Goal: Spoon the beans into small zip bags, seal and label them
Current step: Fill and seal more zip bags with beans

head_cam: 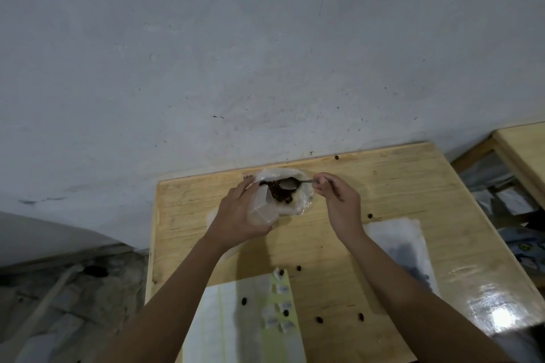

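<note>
Head view, Kai: left side first, what's the left hand [239, 215] doing?
Mo: It's wrapped round the small zip bag [262, 211] and holds it tilted, mouth toward the beans [277, 193]. Can't tell how far the mouth gapes.
Kai: Where's the stock?
Mo: In an open plastic sack [303, 200] at the table's [413, 186] far edge, about mid-width. The small bag touches its near-left rim.
Kai: And the spoon [290, 183]?
Mo: Bowl sits over the heap and looks empty. The right hand [339, 203] pinches the handle end with fingertips.
Kai: So the step is the scoop.
Mo: My read too. Advice: dig low, take a modest load, level the bowl. Hold the small bag's lip open and hard against the sack, so the carry is short. Tip inside the mouth, not above it.
Kai: Risk?
Mo: Spills. Loose beans [369, 216] lie toward the right edge and near edge. A pinch that far back on the handle likely wobbles.
</note>
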